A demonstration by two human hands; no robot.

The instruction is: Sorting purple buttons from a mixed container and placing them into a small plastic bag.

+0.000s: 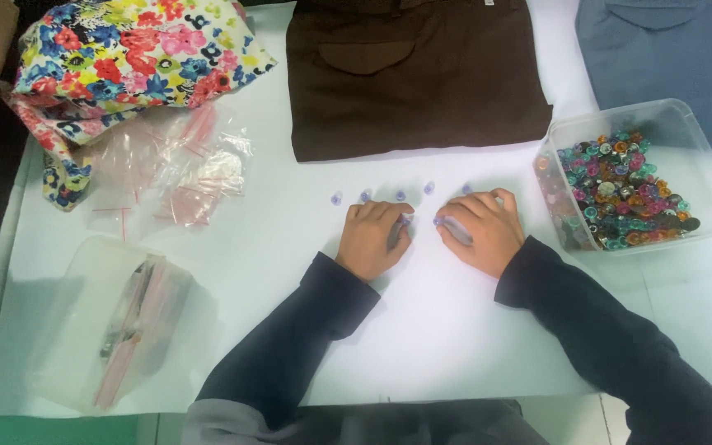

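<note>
My left hand (372,239) and my right hand (484,231) rest side by side on the white table (422,330), fingers curled. Each hand is closed around a small grey piece; the left one's piece shows at its fingertips, the right one's under its fingers. Several small pale purple snap buttons (336,199) lie in a row just beyond my fingers. A clear plastic tub (706,156) filled with colourful buttons stands to the right of my right hand.
A folded brown garment (414,74) lies at the back centre, a blue one (669,49) at the back right. Floral cloth (125,53) and small clear zip bags (183,169) lie back left. A clear lid holding bags (117,325) sits front left.
</note>
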